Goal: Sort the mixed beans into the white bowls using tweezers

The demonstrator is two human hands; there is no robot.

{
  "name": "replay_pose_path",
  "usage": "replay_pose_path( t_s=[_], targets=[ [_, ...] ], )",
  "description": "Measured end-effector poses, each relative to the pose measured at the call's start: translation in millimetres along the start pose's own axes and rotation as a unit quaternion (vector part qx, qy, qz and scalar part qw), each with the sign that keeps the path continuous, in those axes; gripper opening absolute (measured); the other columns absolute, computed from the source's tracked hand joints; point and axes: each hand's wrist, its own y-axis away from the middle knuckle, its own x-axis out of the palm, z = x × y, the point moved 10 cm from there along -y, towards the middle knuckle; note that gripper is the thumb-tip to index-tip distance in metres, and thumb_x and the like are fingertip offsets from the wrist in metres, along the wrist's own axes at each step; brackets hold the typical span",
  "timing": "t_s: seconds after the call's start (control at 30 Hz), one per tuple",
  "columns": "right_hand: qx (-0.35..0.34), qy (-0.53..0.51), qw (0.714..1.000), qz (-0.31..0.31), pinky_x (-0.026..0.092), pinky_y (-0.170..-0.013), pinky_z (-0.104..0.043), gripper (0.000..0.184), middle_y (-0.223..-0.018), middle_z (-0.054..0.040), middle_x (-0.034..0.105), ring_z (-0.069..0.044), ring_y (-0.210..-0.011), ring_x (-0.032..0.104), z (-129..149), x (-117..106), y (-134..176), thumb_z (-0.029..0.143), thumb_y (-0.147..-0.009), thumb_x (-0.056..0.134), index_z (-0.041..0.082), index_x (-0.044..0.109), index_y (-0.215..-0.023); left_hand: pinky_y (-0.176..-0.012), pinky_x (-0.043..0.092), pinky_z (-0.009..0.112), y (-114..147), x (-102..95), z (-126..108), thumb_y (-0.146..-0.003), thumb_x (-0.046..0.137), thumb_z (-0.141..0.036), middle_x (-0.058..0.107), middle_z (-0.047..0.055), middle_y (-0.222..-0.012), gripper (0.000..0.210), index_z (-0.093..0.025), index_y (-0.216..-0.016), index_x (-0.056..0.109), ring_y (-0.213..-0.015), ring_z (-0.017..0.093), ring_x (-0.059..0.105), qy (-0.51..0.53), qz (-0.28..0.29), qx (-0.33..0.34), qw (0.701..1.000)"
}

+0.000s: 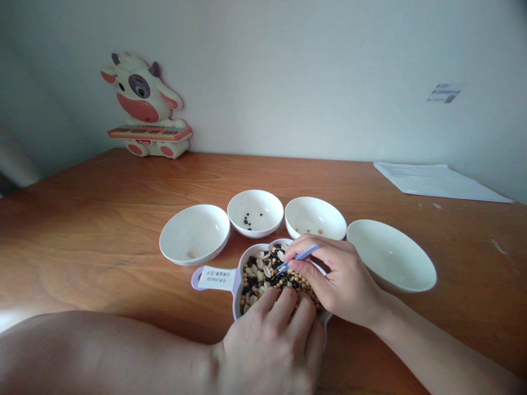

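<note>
A lavender-rimmed dish (237,296) with a labelled handle (217,278) holds mixed beans and nuts (260,270): black beans, pale yellow beans and whitish split kernels. My right hand (343,274) is over its right side, closed on blue tweezers (304,253) whose tips point down into the mix. My left hand (274,337) lies across the near rim, its fingers bent close together over the beans. Its fingertips and thumb are hidden, so I cannot tell what they grip.
Behind the dish stand white bowls: a left bowl (176,233) with one pale piece, a bowl (269,206) with several black beans, a bowl (317,211) with several tan beans, and a right bowl (391,247). A cow toy keyboard (148,131) and paper (436,180) lie farther back.
</note>
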Motion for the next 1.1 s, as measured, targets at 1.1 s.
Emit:
replay_pose_path(
  t_s=[1.1],
  targets=[
    [0.054,-0.096,0.994,-0.011,0.052,-0.069,-0.025,0.012,-0.079,-0.0034,0.07,-0.014,-0.074,0.065,-9.5,-3.8,4.5,0.014,-0.089,0.057,0.015,0.067,-0.084,-0.066,0.057,0.039,0.1,2.5,0.7,-0.091,0.049,-0.023,0.064,0.009,-0.093,0.02,-0.013,-0.098,0.063,-0.083,0.026,0.063,0.01,0.002,-0.006,1.0]
  ],
)
